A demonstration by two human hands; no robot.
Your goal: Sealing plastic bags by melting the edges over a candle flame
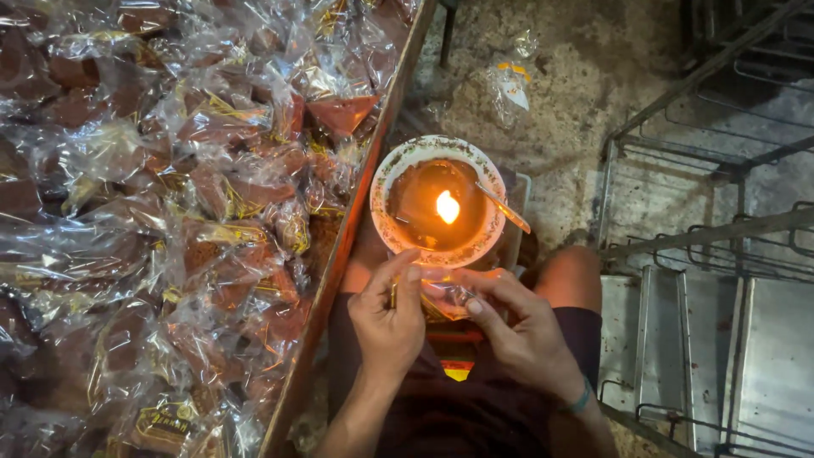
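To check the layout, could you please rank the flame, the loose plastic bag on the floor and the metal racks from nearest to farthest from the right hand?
From the right hand:
1. Flame, in the bowl just ahead.
2. Metal racks, to the right.
3. Loose plastic bag, farthest, on the floor ahead.

This looks like a small food-packing workshop, run by hand. The left half of the frame is filled with a wooden-edged tray (pixel 339 254) heaped with brown cakes sealed in clear plastic wrappers (pixel 170 212). At centre, a bowl with a burning flame (pixel 447 207) stands over a rough concrete floor (pixel 568 93), and bare metal racks (pixel 712 237) occupy the right.
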